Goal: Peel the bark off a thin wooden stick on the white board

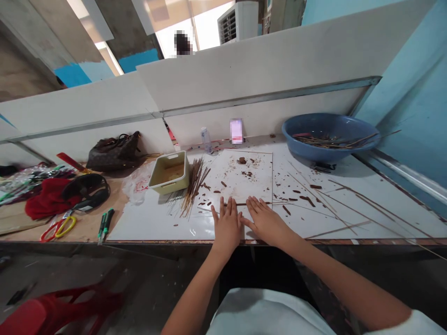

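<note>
My left hand (226, 224) lies palm down near the table's front edge, fingers stretched out and slightly spread. Beside it, my right hand (268, 222) is also flat, and the two thumbs meet or nearly meet. A thin brown stick (241, 204) runs sideways under the fingertips of both hands; how much of it is under the palms is hidden. Just beyond sits a white board (228, 166) strewn with brown crumbs and a lump of brown paste (242, 160). Short brown pieces (307, 201) are scattered to the right.
A bundle of thin sticks (195, 184) lies beside a pale green basin (170, 187). Long sticks spread across the right side, below a blue tub (330, 151). A bottle (206, 140) and phone (236, 131) stand at the back. Scissors (59, 228) and cutters (105, 224) lie left.
</note>
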A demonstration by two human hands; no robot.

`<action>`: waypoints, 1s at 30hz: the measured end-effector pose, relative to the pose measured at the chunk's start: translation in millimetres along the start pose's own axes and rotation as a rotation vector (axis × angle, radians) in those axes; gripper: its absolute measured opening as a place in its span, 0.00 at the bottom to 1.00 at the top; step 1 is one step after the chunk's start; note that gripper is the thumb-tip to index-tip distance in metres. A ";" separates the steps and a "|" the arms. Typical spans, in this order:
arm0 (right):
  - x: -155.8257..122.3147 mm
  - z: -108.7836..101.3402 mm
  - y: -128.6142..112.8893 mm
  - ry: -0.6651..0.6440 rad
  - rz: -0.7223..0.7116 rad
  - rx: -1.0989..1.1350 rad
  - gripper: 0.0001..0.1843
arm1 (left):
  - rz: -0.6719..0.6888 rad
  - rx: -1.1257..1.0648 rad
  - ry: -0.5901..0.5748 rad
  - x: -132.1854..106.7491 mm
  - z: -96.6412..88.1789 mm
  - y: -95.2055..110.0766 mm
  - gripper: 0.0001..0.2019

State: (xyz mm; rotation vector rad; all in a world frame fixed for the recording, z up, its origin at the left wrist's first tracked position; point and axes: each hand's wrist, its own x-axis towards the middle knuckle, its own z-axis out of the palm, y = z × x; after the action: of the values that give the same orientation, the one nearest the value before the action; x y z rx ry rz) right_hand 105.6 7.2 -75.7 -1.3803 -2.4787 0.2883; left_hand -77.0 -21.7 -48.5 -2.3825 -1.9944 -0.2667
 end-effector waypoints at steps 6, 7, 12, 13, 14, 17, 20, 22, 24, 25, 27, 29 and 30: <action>4.9 -7.9 2.5 -0.033 0.005 0.006 0.46 | -0.037 -0.009 0.014 13.4 -0.3 1.2 0.29; -2.8 -7.7 0.7 -0.031 -0.008 0.004 0.47 | -0.034 -0.005 0.031 5.5 0.1 2.0 0.29; -32.0 -12.2 -7.5 -0.019 -0.065 0.022 0.47 | 0.038 0.026 0.064 -34.4 -0.7 11.2 0.31; -31.9 -14.2 -7.7 -0.019 -0.068 0.025 0.47 | 0.079 0.025 0.059 -36.7 -0.7 13.7 0.32; -29.6 -16.1 -7.2 -0.022 -0.068 0.026 0.47 | 0.118 0.022 0.049 -36.2 -0.2 16.1 0.32; -12.1 -19.8 -2.7 -0.051 -0.030 0.030 0.49 | 0.151 -0.007 -0.002 -19.9 3.2 20.8 0.32; 11.0 -19.8 4.8 -0.097 0.035 0.029 0.52 | 0.099 -0.040 -0.048 7.7 6.8 21.3 0.31; 20.9 -17.9 10.1 -0.097 0.054 0.034 0.52 | 0.075 -0.053 -0.056 21.7 7.8 20.9 0.30; 20.9 -14.2 13.7 -0.070 0.040 0.041 0.51 | 0.063 -0.062 -0.046 24.7 7.8 21.3 0.30; 16.6 -11.6 14.3 -0.050 0.024 0.041 0.50 | 0.061 -0.063 -0.036 21.3 7.8 21.8 0.30; 1.4 -5.8 12.9 -0.012 -0.017 0.031 0.48 | 0.064 -0.056 -0.010 6.9 8.1 22.6 0.30; -16.1 -0.6 8.7 0.017 -0.045 0.016 0.48 | 0.078 -0.044 0.014 -10.7 8.6 22.3 0.30; -22.8 1.1 6.3 0.024 -0.047 0.012 0.47 | 0.088 -0.040 0.019 -17.4 8.7 21.5 0.30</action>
State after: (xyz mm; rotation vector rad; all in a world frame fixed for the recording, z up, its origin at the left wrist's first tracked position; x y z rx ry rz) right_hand 121.6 -9.0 -82.1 -1.3106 -2.4820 0.2738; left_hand -57.9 -41.5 -57.7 -2.4735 -1.8885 -0.3285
